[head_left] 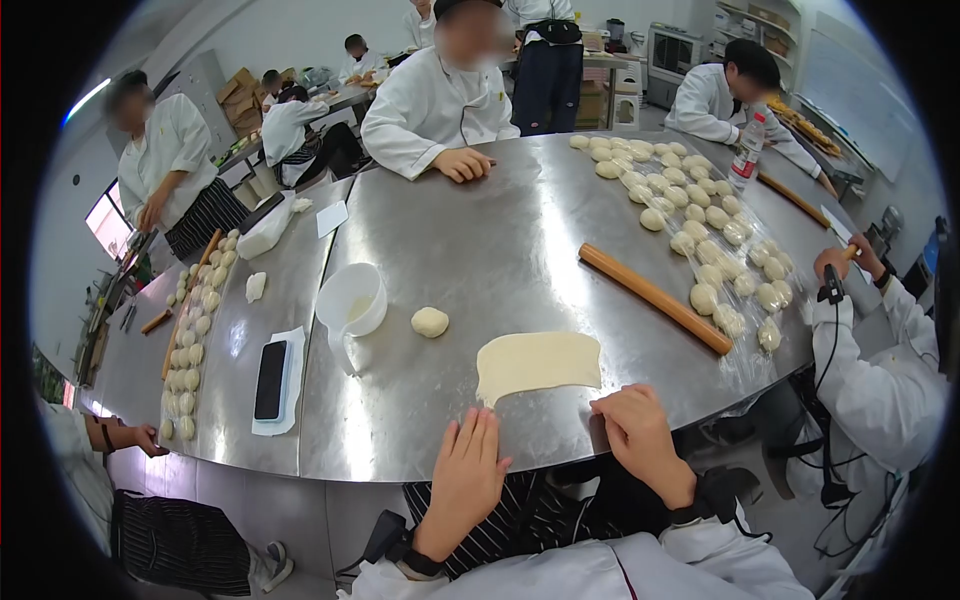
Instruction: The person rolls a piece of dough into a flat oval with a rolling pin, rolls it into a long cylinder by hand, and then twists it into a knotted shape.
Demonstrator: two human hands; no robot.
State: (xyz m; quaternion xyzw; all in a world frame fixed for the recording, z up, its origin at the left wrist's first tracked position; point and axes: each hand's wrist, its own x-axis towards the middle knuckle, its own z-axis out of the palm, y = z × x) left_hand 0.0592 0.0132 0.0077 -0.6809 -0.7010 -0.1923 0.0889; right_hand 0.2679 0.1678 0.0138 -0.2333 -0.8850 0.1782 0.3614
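Observation:
A flat, roughly rectangular sheet of dough (pixel 538 364) lies on the metal table, its lower edge curved inward. My left hand (pixel 468 477) is at the sheet's lower left corner, fingers stretched out and palm down, holding nothing. Near the lower right corner is my right hand (pixel 640 437), its fingers bent and its thumb below; whether anything is under the fingertips is hidden. A wooden rolling pin (pixel 655 299) rests diagonally to the right of the sheet. One round dough ball (pixel 430 322) sits to the left, beside a white plastic measuring jug (pixel 352 302).
Several dough balls (pixel 704 298) under plastic film cover the right side, near a bottle (pixel 748 150). A phone (pixel 270 382) lies at left, beyond it a row of dough balls (pixel 196 325). Co-workers in white stand around the metal table (pixel 400 225).

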